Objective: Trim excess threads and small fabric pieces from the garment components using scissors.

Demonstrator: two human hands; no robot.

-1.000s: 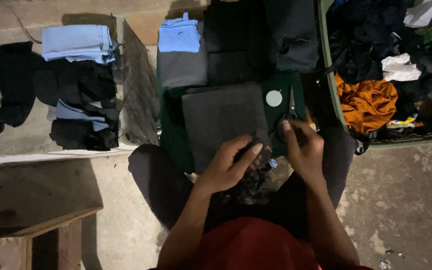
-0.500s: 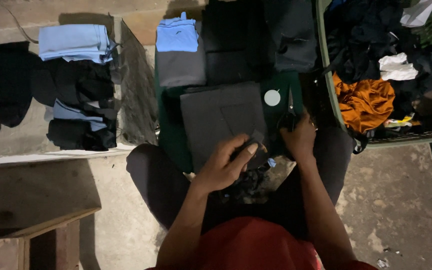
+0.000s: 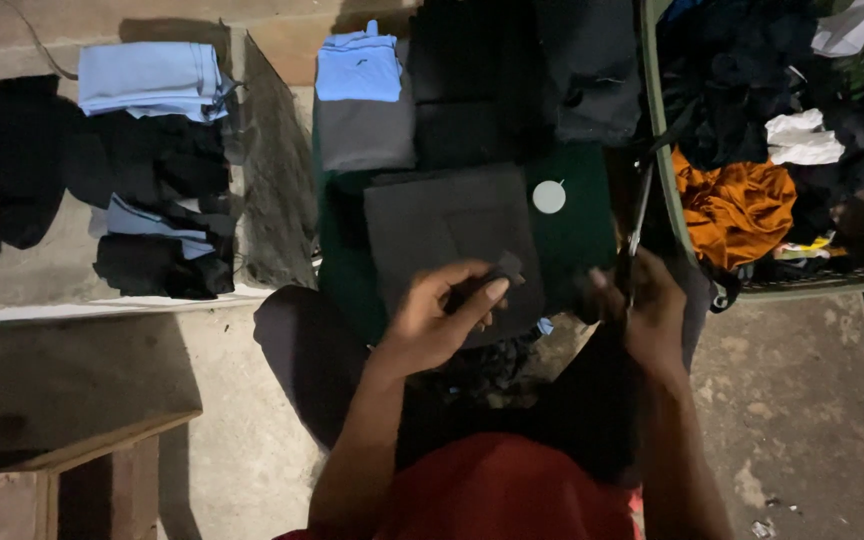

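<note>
My left hand (image 3: 432, 320) pinches a small dark scrap of fabric (image 3: 500, 272) between thumb and fingers, over a folded dark grey cloth (image 3: 442, 225). That cloth lies on a green cloth (image 3: 577, 235) bearing a round white patch (image 3: 549, 196). My right hand (image 3: 647, 310) is closed on a pair of scissors (image 3: 640, 215), blades pointing away from me, beside the green cloth's right edge. A heap of dark scraps (image 3: 492, 365) lies in my lap below the hands.
A green laundry basket (image 3: 657, 120) at right holds dark clothes, an orange garment (image 3: 732, 205) and a white one (image 3: 802, 140). Folded light blue (image 3: 152, 78) and black clothes (image 3: 152, 170) sit on a concrete ledge at left. A blue and grey folded garment (image 3: 362, 100) lies ahead. A wooden bench (image 3: 102, 460) stands at lower left.
My right hand has drawn away to the right with the scissors. My left hand has stayed over the grey cloth and now holds up the small dark scrap.
</note>
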